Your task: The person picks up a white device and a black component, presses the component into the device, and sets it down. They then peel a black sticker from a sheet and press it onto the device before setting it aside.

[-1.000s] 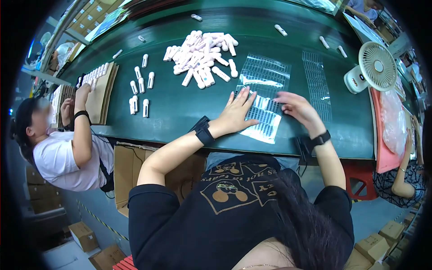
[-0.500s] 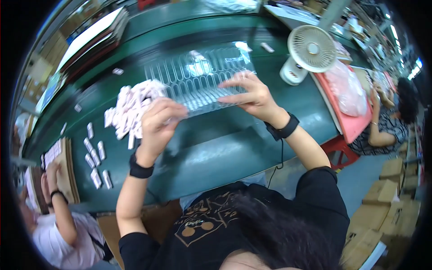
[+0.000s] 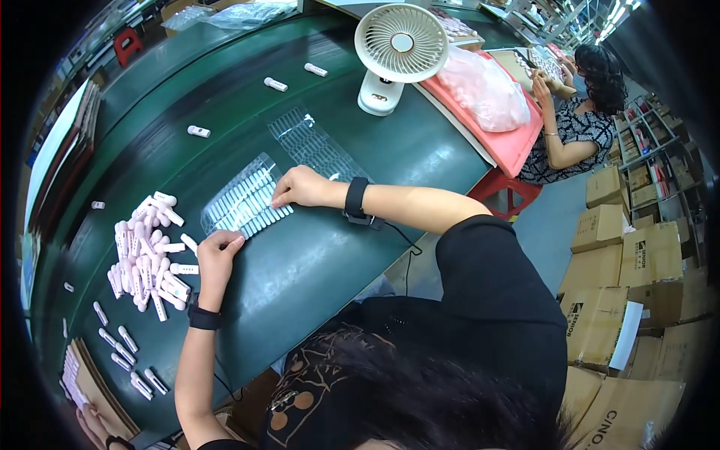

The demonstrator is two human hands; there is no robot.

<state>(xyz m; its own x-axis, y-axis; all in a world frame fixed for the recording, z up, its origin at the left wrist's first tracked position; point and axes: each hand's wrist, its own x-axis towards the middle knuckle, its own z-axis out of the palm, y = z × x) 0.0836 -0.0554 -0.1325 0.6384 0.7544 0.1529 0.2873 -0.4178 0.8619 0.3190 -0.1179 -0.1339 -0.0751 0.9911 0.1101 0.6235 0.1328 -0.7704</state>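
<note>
A clear plastic tray with rows of narrow rounded slots lies on the green work surface, and its slots look pale teal. My left hand has thumb and fingers closed at the tray's near left corner. At the tray's right edge, the fingers of my right hand are pinched together. A second clear slotted plastic piece lies just beyond my right hand; whether it joins the first cannot be made out. Left of my left hand is a heap of small white-pink sticks with rounded ends, several reaching close to my wrist.
Loose sticks are scattered across the green table. A white fan stands at the far side, beside a pink tray with a plastic bag. Co-workers sit at right and lower left. Cardboard boxes stack up at right.
The clear tray has come down from mid-air to lie flat on the table, with my hands at its edges. The view has swung right, bringing the heap fully into sight.
</note>
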